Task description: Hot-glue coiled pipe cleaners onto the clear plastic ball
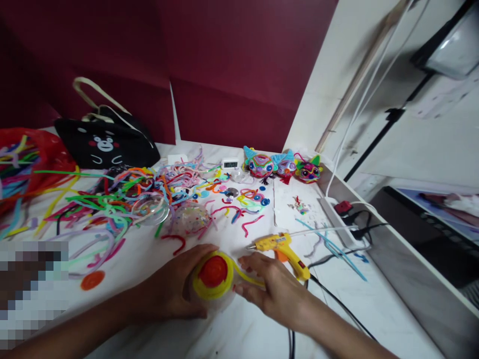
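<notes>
My left hand (pixel 185 284) is wrapped round the left side of a clear round ball (pixel 215 303). On top of the ball is a red coiled disc (pixel 212 271) with a yellow pipe cleaner ring (pixel 229 283) around it. The loose tail of the yellow pipe cleaner runs right, under the fingers of my right hand (pixel 267 281), which are bent around it beside the ball. A yellow glue gun (pixel 275 243) lies just beyond my right hand, nozzle to the left.
Tangled pipe cleaners (pixel 108 199) cover the left and middle. Decorated figures (pixel 261 165), a small clock (pixel 229 163) and a black bag (pixel 108 142) stand at the back. A power strip (pixel 339 224) and cables lie right; an orange disc (pixel 92 280) lies left.
</notes>
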`<state>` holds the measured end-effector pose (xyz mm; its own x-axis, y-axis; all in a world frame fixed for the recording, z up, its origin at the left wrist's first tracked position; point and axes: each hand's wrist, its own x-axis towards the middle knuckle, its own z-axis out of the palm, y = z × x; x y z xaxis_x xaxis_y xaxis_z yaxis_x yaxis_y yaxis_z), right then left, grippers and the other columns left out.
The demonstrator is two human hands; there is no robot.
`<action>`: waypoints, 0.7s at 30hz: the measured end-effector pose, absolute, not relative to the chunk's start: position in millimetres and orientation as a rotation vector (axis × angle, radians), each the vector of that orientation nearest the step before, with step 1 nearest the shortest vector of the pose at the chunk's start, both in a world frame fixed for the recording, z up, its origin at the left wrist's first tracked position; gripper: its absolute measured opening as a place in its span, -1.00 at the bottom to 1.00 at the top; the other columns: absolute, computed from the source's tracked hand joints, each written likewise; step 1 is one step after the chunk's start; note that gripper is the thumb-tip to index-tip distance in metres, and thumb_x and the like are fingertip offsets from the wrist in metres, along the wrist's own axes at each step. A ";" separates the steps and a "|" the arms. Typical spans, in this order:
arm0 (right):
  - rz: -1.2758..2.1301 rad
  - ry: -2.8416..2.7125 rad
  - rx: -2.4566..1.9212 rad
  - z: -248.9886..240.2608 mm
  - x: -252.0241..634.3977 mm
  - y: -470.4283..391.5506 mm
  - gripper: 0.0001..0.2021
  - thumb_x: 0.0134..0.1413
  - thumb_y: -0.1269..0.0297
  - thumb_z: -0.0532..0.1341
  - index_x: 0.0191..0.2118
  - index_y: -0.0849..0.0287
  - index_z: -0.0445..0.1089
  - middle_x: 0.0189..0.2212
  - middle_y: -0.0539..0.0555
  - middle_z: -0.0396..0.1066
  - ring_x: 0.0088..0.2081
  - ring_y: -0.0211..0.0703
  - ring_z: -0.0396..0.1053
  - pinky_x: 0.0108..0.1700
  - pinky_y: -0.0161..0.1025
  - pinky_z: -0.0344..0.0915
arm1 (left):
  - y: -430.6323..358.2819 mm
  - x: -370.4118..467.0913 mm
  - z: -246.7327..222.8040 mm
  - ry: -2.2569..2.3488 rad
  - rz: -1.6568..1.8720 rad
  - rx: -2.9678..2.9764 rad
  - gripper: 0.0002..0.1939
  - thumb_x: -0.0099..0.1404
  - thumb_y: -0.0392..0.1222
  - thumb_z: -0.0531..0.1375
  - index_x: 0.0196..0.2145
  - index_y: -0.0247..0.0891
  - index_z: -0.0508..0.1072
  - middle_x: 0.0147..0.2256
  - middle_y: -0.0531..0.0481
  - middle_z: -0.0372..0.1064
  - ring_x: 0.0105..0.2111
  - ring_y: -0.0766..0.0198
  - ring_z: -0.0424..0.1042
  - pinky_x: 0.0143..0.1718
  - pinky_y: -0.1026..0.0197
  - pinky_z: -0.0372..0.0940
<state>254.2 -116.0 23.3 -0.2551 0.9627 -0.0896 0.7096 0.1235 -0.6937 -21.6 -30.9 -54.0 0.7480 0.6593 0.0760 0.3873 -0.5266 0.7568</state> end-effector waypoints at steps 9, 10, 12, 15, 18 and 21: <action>0.903 -2.001 -1.609 15.7 250.9 -119.4 -0.62 0.30 0.09 0.27 0.10 0.21 0.50 0.05 0.26 0.53 0.06 0.13 0.51 0.07 -0.07 0.44 | -32.0 -22.1 -71.3 0.728 0.569 2.187 0.15 -0.02 0.34 0.46 0.40 0.07 0.08 0.32 -0.15 0.29 0.23 -0.26 0.38 0.28 -0.16 0.30; 0.843 -1.981 -1.617 15.3 254.7 -120.0 -0.59 0.32 0.08 0.25 0.15 0.23 0.48 0.09 0.28 0.52 0.10 0.14 0.50 0.12 -0.05 0.43 | -32.8 -22.4 -74.2 0.748 0.541 2.183 0.16 -0.02 0.38 0.44 0.41 0.06 0.06 0.32 -0.18 0.27 0.23 -0.25 0.37 0.29 -0.18 0.28; 0.674 -1.975 -1.618 14.6 266.9 -120.0 -0.58 0.38 0.12 0.16 0.18 0.25 0.45 0.12 0.29 0.51 0.13 0.14 0.48 0.17 -0.01 0.41 | -35.1 -22.9 -80.8 0.782 0.580 2.211 0.21 -0.04 0.43 0.43 0.42 0.03 0.03 0.34 -0.23 0.23 0.26 -0.29 0.33 0.33 -0.25 0.21; 0.374 -2.038 -1.746 12.2 292.7 -118.1 -0.63 0.41 0.22 0.03 0.08 0.22 0.51 0.05 0.31 0.53 0.04 0.16 0.52 0.11 0.07 0.45 | -39.9 -22.5 -88.3 0.824 0.579 2.246 0.26 -0.11 0.45 0.44 0.42 0.02 0.05 0.38 -0.24 0.15 0.31 -0.37 0.23 0.37 -0.33 0.12; 0.172 -2.047 -2.090 7.1 315.9 -117.3 -0.69 0.35 0.21 0.09 -0.03 0.20 0.53 -0.06 0.32 0.54 -0.06 0.25 0.53 -0.04 0.12 0.48 | -45.6 -20.0 -86.5 0.908 0.576 2.227 0.25 -0.12 0.40 0.47 0.41 0.01 0.07 0.39 -0.24 0.14 0.33 -0.38 0.19 0.39 -0.34 0.08; 0.294 -2.025 -2.275 1.7 328.5 -118.0 -0.73 0.32 0.17 0.15 -0.06 0.20 0.51 -0.13 0.27 0.55 -0.14 0.22 0.55 -0.17 0.01 0.45 | -49.5 -16.7 -77.8 0.922 0.574 2.203 0.18 -0.10 0.24 0.52 0.39 0.04 0.11 0.35 -0.19 0.21 0.30 -0.35 0.25 0.37 -0.31 0.14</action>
<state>328.5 -118.0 1.7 0.1073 0.9902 -0.0889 0.9745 -0.1225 -0.1878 -16.7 -49.5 -77.8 0.6528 0.7455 0.1341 0.4496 -0.5238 0.7235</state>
